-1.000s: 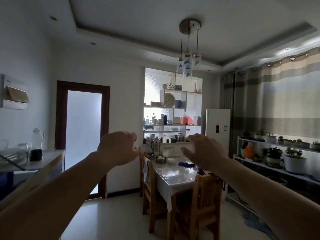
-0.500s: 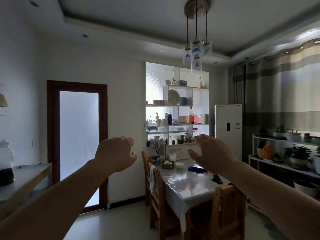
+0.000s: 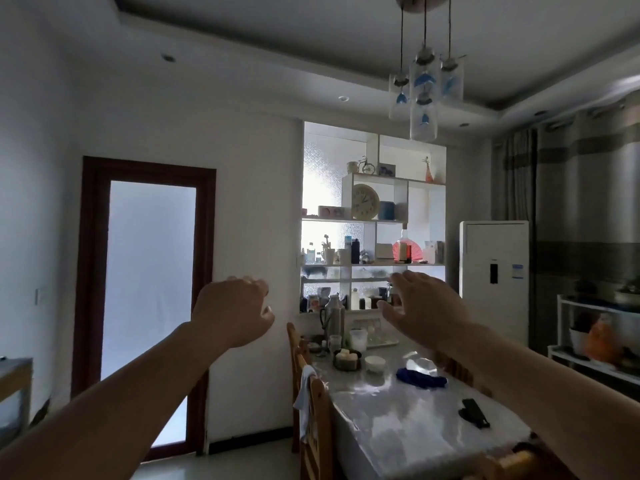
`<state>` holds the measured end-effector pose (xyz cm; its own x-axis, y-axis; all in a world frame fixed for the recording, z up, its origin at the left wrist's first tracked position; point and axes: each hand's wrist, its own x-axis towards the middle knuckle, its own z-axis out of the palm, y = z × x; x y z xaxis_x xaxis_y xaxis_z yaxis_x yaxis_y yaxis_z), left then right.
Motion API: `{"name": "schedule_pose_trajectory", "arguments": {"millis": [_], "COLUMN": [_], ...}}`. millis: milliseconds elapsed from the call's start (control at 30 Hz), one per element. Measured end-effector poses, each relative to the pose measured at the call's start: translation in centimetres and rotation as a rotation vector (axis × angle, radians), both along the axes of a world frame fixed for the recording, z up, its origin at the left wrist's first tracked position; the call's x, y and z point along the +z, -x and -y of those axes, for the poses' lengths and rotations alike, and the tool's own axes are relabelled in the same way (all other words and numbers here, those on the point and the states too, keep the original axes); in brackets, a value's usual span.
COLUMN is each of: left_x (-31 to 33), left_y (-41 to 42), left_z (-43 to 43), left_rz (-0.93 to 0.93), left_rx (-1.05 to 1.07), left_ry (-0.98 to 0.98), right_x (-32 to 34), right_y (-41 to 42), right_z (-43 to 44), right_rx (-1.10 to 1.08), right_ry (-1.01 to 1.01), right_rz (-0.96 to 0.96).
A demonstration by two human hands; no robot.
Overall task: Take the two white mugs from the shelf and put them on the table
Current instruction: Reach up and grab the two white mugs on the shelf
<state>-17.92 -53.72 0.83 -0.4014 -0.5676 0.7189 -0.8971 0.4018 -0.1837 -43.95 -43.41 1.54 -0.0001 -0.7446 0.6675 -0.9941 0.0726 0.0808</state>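
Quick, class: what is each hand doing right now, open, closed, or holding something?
Left hand: open, fingers loosely curled, holding nothing.
Right hand: open, fingers spread, holding nothing.
Both are raised in the air, short of the shelf.

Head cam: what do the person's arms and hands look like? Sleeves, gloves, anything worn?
Both forearms are bare as far as the frame shows, no sleeves visible. The left hand and right hand have no gloves. No watch, ring or bracelet shows, though the lighting is dim.
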Motion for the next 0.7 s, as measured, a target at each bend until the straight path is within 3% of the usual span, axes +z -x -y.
{"name": "schedule_pose_trajectory", "arguments": {"millis": [533,700], "left_x": [-4.2,-2.4], "left_y": [3.9,3.8], "left_z": [28.2,39.5], "left_rz": [-0.056,0.009], "left_rx": [0.083,0.096], "left_ry": [-0.05,-0.045], "right_x": [-4.5,-3.4], "right_y": [4.5,4.0], "right_z": [30.1,41.0], "right_rx": [0.032,0.012], "right_ry": [-0.047,-0.015], "right_rz": [0.012,-0.017]}}
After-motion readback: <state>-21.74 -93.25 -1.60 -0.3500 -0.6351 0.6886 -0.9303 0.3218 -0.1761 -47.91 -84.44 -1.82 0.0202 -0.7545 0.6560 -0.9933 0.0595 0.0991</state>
